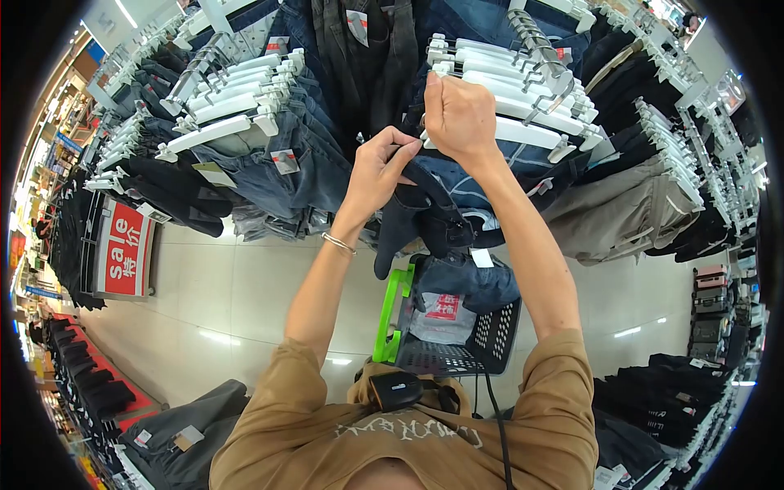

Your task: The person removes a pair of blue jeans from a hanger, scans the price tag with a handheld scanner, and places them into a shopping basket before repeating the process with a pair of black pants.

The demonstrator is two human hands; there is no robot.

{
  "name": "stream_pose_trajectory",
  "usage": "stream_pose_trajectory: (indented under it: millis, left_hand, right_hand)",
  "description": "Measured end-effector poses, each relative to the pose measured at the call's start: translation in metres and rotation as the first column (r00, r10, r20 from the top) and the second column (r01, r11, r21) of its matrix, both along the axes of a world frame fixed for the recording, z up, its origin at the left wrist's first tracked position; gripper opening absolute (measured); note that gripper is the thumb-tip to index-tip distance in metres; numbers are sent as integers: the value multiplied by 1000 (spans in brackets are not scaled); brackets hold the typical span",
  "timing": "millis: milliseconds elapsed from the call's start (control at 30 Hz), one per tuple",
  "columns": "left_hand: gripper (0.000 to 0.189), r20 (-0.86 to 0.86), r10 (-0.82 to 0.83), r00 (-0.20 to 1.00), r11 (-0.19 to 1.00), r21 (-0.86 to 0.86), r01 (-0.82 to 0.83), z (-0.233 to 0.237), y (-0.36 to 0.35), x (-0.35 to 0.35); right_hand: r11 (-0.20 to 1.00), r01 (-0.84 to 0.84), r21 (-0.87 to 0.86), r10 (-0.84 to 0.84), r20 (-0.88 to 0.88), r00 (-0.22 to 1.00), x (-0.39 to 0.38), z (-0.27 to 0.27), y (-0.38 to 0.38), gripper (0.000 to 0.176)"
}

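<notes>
My left hand [376, 170] pinches the waistband of a pair of dark trousers [434, 219] between thumb and fingers. The trousers droop below it, with a white tag [482, 258] dangling. My right hand [464, 118] is closed in a fist at the end of a white clip hanger [523, 132], close to my left fingertips; the clip under it is mostly hidden. Behind the fist, several more white hangers [490, 61] with jeans hang from a metal rail arm [539, 45]. Below the trousers stands a dark shopping basket [496, 343] with a green handle [392, 314].
Folded jeans [467, 282] and a white plastic bag [443, 325] lie in the basket. To the left hang jeans [294, 155] on another rail arm, with a red sale sign [124, 249] beyond. Grey-beige trousers [621, 208] hang to the right. Clothes racks surround me.
</notes>
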State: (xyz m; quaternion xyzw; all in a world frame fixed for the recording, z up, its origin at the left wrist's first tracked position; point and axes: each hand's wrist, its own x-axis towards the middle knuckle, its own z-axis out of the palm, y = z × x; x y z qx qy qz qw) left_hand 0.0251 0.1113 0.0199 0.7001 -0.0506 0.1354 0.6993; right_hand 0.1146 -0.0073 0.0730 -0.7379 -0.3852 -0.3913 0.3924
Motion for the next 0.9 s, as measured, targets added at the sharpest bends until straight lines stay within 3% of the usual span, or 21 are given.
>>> stream_pose_trajectory:
  millis: [267,367,433,533,667,733,900]
  left_hand:
    - [12,184,126,975,991,18,-131,-8,-20,3]
    - [10,246,204,947,962,127,-240,-10,-21,2]
    - [9,374,240,896,912,228,-340,-13,-21,4]
    - [7,429,289,856,864,267,-426,-10,-26,3]
    - [7,401,278,873,895,220,-387,-4,-30,4]
    - [8,211,237,948,934,221,-282,0,-29,-1]
    - [15,72,219,973,910,345,-230,17,-22,-21]
  right_hand:
    - [998,-57,40,56,40,998,2,-2,-3,38]
    - [997,-66,43,64,37,997,0,-1,-5,38]
    - [997,-71,43,70,24,997,-1,0,-6,39]
    - [996,-77,36,77,7,997,-4,2,-9,38]
    - [998,-51,-21,51,10,999,-5,-1,-13,36]
    - [997,-59,-45,59,-3,998,-6,-3,-15,35]
    - [995,-72,-74,68,-59,996,-9,-1,-16,30]
